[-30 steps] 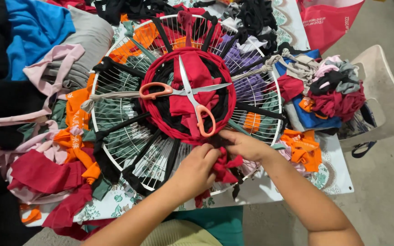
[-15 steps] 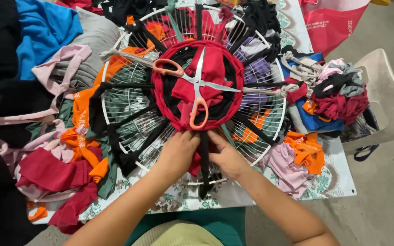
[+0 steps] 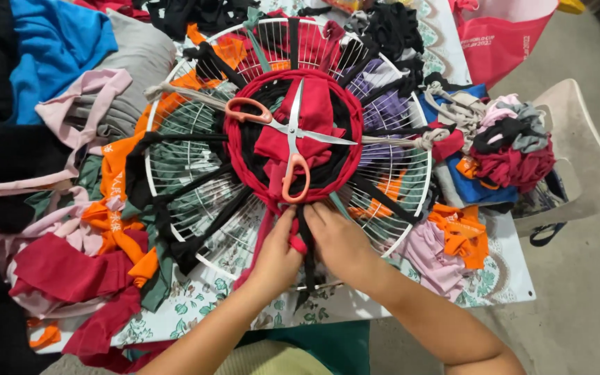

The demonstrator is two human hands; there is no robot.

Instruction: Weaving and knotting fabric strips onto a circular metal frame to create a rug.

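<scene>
Both hands sit at the near edge of the wire fan guard (image 3: 175, 208), just below the woven red ring (image 3: 234, 149). The left hand (image 3: 277, 251) pinches a red cloth strip (image 3: 298, 243); the right hand (image 3: 342, 239) is closed on a black strip (image 3: 308, 267) just beside it. Both strips run lengthwise from the ring toward the person, and the scissors (image 3: 289, 135) lie on the ring, beyond the hands.

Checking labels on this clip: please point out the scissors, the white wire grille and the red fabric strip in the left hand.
scissors (image 3: 292, 135), head view, at the blade pivot.
white wire grille (image 3: 196, 163), head view, left-side wires.
red fabric strip (image 3: 298, 243), head view, beside the left hand's fingertips.
</scene>
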